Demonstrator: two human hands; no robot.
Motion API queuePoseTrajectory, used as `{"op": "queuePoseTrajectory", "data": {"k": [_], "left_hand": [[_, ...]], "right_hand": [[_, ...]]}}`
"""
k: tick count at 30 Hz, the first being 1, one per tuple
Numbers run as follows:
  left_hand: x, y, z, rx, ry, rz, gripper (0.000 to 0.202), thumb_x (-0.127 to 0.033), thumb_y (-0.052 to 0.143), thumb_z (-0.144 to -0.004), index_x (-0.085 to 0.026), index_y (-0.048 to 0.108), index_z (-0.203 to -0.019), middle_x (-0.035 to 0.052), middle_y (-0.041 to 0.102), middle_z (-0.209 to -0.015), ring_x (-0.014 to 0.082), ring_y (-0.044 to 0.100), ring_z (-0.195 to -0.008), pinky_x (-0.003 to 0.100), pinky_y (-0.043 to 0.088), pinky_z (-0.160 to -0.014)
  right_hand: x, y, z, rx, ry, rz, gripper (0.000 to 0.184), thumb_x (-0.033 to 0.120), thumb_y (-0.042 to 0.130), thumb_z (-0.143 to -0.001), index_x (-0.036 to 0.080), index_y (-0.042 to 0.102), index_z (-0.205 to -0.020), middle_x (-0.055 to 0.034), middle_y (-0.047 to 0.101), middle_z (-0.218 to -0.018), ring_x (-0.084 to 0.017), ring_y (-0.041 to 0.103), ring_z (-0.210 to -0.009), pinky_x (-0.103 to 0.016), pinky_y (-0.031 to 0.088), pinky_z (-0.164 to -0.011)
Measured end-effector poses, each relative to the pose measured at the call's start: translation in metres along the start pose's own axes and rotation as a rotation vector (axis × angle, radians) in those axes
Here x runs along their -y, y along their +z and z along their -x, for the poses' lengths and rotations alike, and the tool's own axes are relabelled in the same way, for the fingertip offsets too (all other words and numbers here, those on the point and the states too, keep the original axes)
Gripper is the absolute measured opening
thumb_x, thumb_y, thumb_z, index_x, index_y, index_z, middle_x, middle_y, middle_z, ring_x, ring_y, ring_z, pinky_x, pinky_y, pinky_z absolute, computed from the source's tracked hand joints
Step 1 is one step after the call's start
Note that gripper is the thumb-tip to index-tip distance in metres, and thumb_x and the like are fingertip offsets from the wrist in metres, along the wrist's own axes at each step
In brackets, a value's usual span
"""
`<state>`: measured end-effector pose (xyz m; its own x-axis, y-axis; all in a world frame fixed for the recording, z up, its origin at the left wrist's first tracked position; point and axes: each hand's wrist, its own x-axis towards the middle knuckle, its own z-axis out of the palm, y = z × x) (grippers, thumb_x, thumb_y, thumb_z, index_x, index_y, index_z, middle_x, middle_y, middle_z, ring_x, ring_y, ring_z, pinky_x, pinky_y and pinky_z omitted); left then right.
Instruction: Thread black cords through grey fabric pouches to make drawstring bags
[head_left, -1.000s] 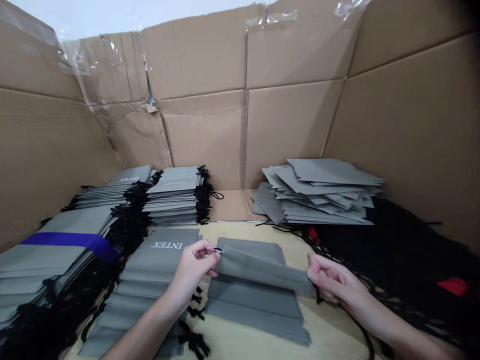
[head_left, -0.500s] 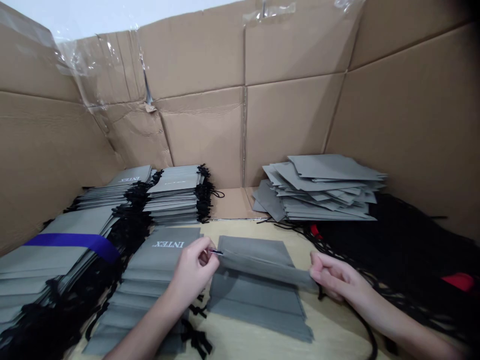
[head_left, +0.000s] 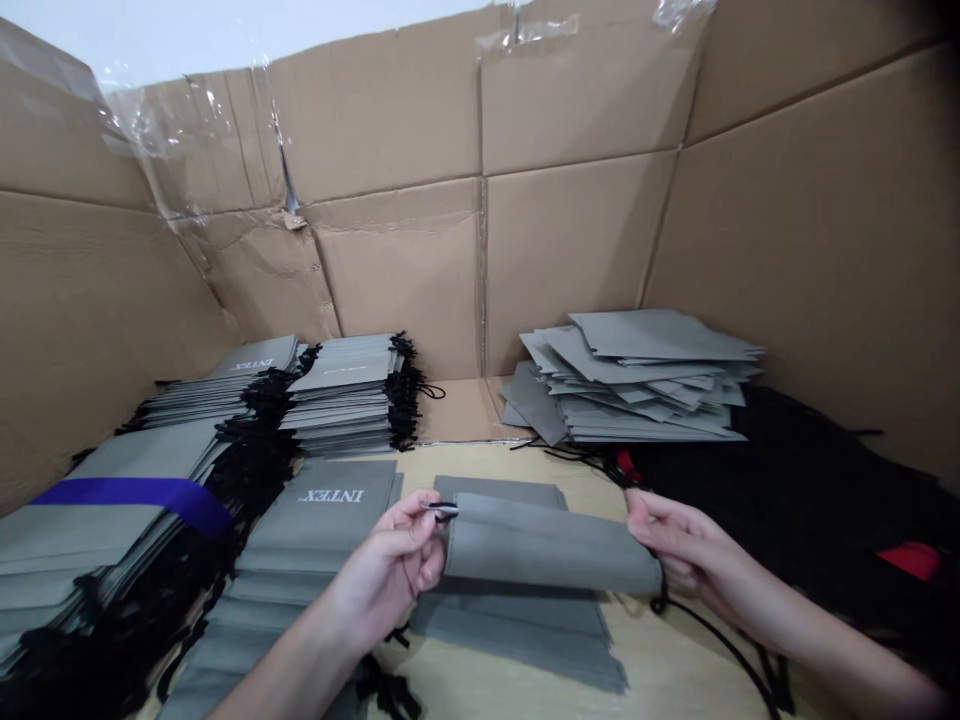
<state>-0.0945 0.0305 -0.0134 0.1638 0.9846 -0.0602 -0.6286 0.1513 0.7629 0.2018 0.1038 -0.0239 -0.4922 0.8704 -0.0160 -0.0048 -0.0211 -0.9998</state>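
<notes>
A grey fabric drawstring pouch (head_left: 551,545) is stretched sideways between my two hands, above the table. My left hand (head_left: 401,550) is closed in a pinch at the pouch's left end, on a slim metal threading tool (head_left: 441,507) with a bit of black cord at it. My right hand (head_left: 679,545) grips the pouch's right end between thumb and fingers. From that corner a black cord (head_left: 720,630) hangs down and curves to the right. Beneath the held pouch lies a fanned stack of grey pouches (head_left: 525,640), partly covered by it.
Left of my hands is a row of grey pouches marked INTEX (head_left: 330,497). Further left, a purple strap (head_left: 135,492) crosses another pile; corded stacks (head_left: 341,400) stand behind. At back right are loose grey pouches (head_left: 645,375) and a heap of black cords (head_left: 810,500). Cardboard walls (head_left: 390,260) surround the table.
The held pouch has turned so its broad face shows, and its right end has shifted slightly right. My left hand has rolled over, showing its fingers, still pinching the metal tool.
</notes>
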Motion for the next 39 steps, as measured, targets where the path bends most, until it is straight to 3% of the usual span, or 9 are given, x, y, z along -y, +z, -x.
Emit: {"op": "queuePoseTrajectory", "data": {"k": [5,9,13,18,21,25,28,33,39], "left_hand": [[-0.004,-0.002,0.003,0.026,-0.147,0.142,0.032,-0.015,0.073,-0.064,-0.020,0.054,-0.089,-0.0062,0.058,-0.064,0.0046,0.049,-0.041,0.013,0.028,-0.037],[-0.004,-0.003,0.001,0.062,-0.090,0.096,0.029,-0.017,0.073,-0.065,-0.019,0.055,-0.088,-0.0057,0.058,-0.062,0.0047,0.049,-0.040,0.015,0.032,-0.039],[0.000,-0.002,-0.002,0.058,-0.009,-0.019,0.024,-0.021,0.072,-0.068,-0.019,0.053,-0.083,-0.0095,0.044,-0.047,0.0030,0.039,-0.032,0.014,0.023,-0.033],[-0.001,-0.003,-0.001,0.147,-0.017,-0.009,0.024,-0.021,0.072,-0.068,-0.020,0.050,-0.081,-0.0094,0.046,-0.055,-0.0011,0.021,-0.030,0.013,0.016,-0.032],[-0.009,-0.007,0.001,0.273,-0.075,0.033,0.021,-0.024,0.067,-0.073,-0.022,0.050,-0.085,-0.0113,0.035,-0.047,0.0015,0.011,-0.033,0.013,0.017,-0.032],[-0.021,-0.011,0.001,0.262,-0.060,-0.047,0.013,-0.026,0.059,-0.080,-0.022,0.047,-0.083,-0.0129,0.016,-0.043,0.0039,0.004,-0.035,0.011,0.017,-0.030],[-0.022,-0.012,-0.004,0.176,-0.037,-0.341,0.019,-0.037,0.053,-0.083,-0.021,0.045,-0.078,-0.0118,0.028,-0.043,0.0028,0.015,-0.031,0.012,0.022,-0.031],[-0.008,-0.016,-0.012,-0.032,0.198,-0.731,0.039,-0.054,0.038,-0.084,-0.018,0.051,-0.096,-0.0006,0.057,-0.067,0.0076,0.048,-0.040,0.019,0.036,-0.040],[-0.003,-0.009,-0.008,-0.087,0.457,-1.132,0.018,-0.034,0.057,-0.079,-0.018,0.064,-0.079,0.0018,0.062,-0.073,0.0147,0.056,-0.066,0.022,0.041,-0.060]], "right_hand": [[-0.004,-0.001,-0.002,0.010,0.010,-0.028,0.039,0.049,0.063,-0.073,0.020,0.038,-0.066,0.0111,0.018,-0.049,-0.004,0.008,-0.042,-0.020,0.005,-0.039],[-0.005,-0.003,-0.003,0.024,0.009,-0.063,0.037,0.046,0.062,-0.074,0.019,0.039,-0.066,0.0109,0.018,-0.049,-0.004,0.008,-0.042,-0.020,0.005,-0.039],[-0.003,-0.001,-0.002,0.030,0.014,-0.088,0.037,0.045,0.064,-0.073,0.019,0.039,-0.066,0.0111,0.019,-0.048,-0.003,0.009,-0.041,-0.019,0.004,-0.039],[0.000,0.003,0.000,0.014,0.021,-0.084,0.040,0.048,0.066,-0.070,0.019,0.039,-0.065,0.0113,0.019,-0.048,-0.003,0.009,-0.041,-0.019,0.005,-0.039],[0.000,-0.003,-0.001,-0.003,0.013,-0.075,0.040,0.048,0.066,-0.069,0.019,0.039,-0.064,0.0114,0.018,-0.048,-0.003,0.009,-0.041,-0.019,0.004,-0.039],[-0.002,-0.018,-0.004,-0.072,-0.025,-0.036,0.039,0.048,0.066,-0.069,0.019,0.039,-0.064,0.0108,0.020,-0.048,-0.003,0.009,-0.041,-0.020,0.003,-0.039],[-0.005,-0.024,-0.004,-0.063,-0.028,0.011,0.038,0.049,0.063,-0.071,0.019,0.040,-0.064,0.0106,0.020,-0.047,-0.004,0.010,-0.041,-0.020,0.004,-0.039],[-0.006,-0.018,-0.005,-0.055,-0.031,0.134,0.043,0.057,0.060,-0.069,0.021,0.039,-0.065,0.0115,0.019,-0.043,-0.004,0.010,-0.039,-0.021,0.004,-0.039],[0.002,-0.008,-0.003,-0.048,-0.071,0.269,0.046,0.061,0.058,-0.069,0.020,0.040,-0.064,0.0093,0.025,-0.048,-0.005,0.016,-0.041,-0.021,0.006,-0.040]]}}
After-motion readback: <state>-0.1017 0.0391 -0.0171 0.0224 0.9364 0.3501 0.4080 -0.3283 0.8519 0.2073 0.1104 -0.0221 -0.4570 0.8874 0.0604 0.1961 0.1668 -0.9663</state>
